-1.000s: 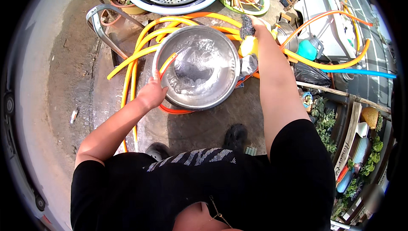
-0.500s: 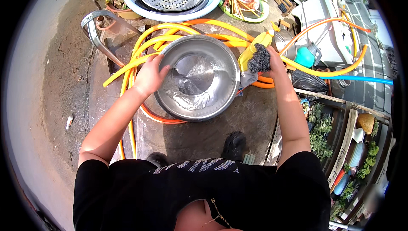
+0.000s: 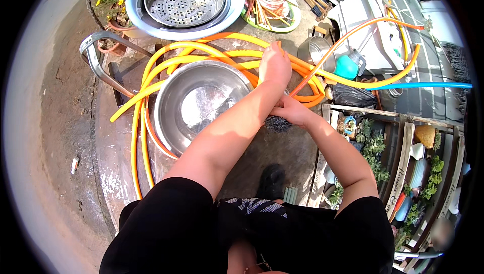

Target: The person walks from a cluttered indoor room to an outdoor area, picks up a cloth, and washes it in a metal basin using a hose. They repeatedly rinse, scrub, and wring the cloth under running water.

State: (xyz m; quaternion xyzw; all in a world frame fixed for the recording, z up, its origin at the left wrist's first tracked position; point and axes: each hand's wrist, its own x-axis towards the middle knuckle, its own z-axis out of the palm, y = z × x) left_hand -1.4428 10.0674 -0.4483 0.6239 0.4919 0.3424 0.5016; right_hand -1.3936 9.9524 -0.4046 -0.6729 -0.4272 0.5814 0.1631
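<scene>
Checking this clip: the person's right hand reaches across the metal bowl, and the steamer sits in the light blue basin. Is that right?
Not quite: the head view shows the left hand reaching across the metal bowl. The steamer does sit in the light blue basin.

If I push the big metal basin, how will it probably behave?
The metal basin would probably keep its shape, since it looks like rigid metal. Its smooth, shiny surface may feel slippery, especially if wet. Its wide, round form suggests sliding rather than tipping.
</scene>
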